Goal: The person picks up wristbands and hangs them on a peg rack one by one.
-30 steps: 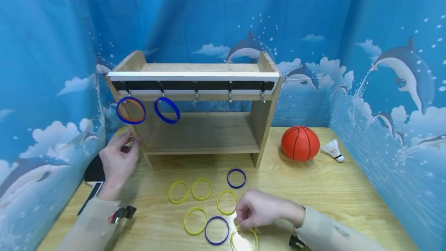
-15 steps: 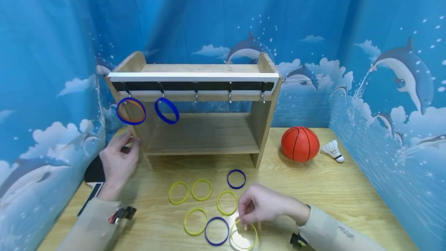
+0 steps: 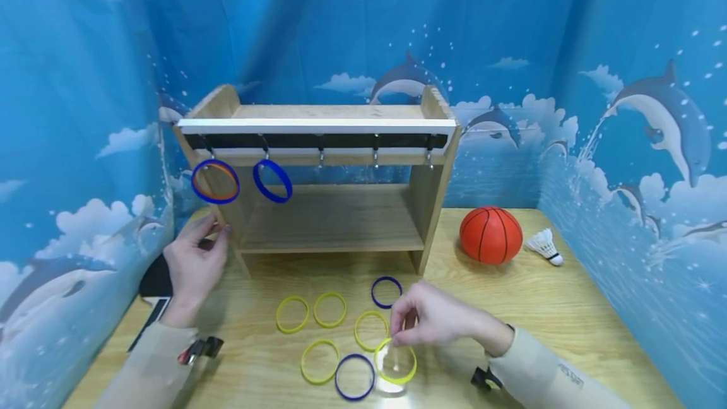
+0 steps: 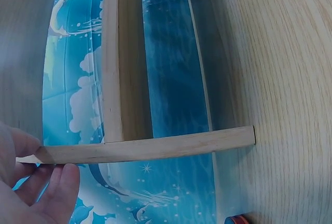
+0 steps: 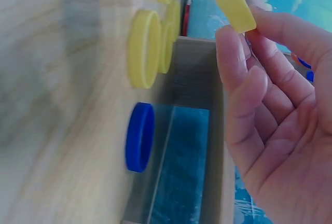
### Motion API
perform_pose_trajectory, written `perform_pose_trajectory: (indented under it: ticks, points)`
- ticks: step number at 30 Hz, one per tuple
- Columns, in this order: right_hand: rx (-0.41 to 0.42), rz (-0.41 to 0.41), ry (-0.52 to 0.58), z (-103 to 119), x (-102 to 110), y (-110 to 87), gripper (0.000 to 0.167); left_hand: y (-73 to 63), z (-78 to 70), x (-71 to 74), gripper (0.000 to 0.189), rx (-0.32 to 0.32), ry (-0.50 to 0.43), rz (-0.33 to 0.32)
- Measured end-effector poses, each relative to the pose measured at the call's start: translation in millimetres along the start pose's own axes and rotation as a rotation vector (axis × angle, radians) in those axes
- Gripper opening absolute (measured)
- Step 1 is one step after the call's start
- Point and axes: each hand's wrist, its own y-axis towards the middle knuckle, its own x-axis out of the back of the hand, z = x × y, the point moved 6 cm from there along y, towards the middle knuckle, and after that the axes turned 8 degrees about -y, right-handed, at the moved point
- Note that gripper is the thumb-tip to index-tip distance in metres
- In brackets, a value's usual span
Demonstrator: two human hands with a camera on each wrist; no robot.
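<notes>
My right hand (image 3: 434, 314) pinches a yellow ring (image 3: 397, 382) between thumb and fingers, above the table. The right wrist view shows that yellow ring (image 5: 228, 1) at the fingertips. My left hand (image 3: 195, 264) grips the left side panel of a wooden rack (image 3: 329, 219); in the left wrist view its fingers lie on both sides of the panel edge (image 4: 145, 150). A blue ring (image 3: 215, 201) and an orange one hang together on the rack's leftmost hook, and another blue ring (image 3: 282, 199) on the second. Three hooks further right are bare.
Several yellow rings (image 3: 292, 331) and two dark blue rings (image 3: 354, 398) lie before the rack. A red toy basketball (image 3: 491, 235) and a shuttlecock (image 3: 542, 245) sit at the right. A black-headed object (image 3: 156, 279) lies partly behind my left hand. Dolphin-print curtains (image 3: 341, 30) surround the table.
My right hand has lifted the yellow ring off the table and moved slightly away from me with it. The left hand stays on the rack.
</notes>
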Motion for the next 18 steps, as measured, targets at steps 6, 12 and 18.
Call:
perform_pose_trajectory:
  ticks: [6, 12, 18]
  points:
    - [0.024, -0.058, -0.018, 6.1, 12.4, 4.0, 0.007, 0.0, -0.2, -0.2, 0.034, -0.001, 0.001, 0.004]
    - [0.049, -0.110, -0.021, 14.4, 23.7, 8.9, 0.007, -0.1, -0.2, -0.4, 0.034, -0.006, -0.004, 0.006]
    - [0.068, -0.157, -0.014, 24.0, 33.9, 16.8, 0.006, 0.1, 0.4, -0.2, 0.034, 0.002, -0.009, 0.007]
